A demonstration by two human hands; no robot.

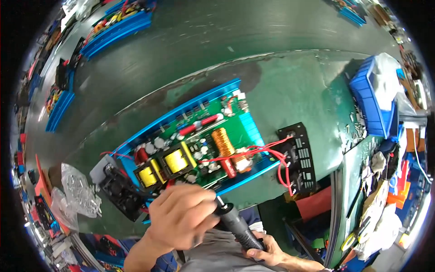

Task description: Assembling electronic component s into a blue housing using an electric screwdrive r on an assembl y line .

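Observation:
In front of me a blue metal housing [181, 111] holds a green circuit board [206, 109] with yellow transformers [176, 162], a copper coil [223, 142] and red parts. Red wires [267, 148] run from it to a slotted black end plate [304, 158] on the right. A black panel with fans [120, 190] lies at the housing's left end. My right hand [270, 250] grips the rear of a black power screwdriver [242, 230], tilted up-left. My left hand [183, 215], slightly blurred, has curled fingers beside the tool's tip, at the housing's near edge; what they hold is hidden.
Plastic bags of small parts [79, 192] lie at the left. A blue bin [369, 99] with white bags stands at the right, loose screws [356, 127] beside it. More blue housings [118, 32] stand on the far surface. Cluttered shelves and tools line both sides.

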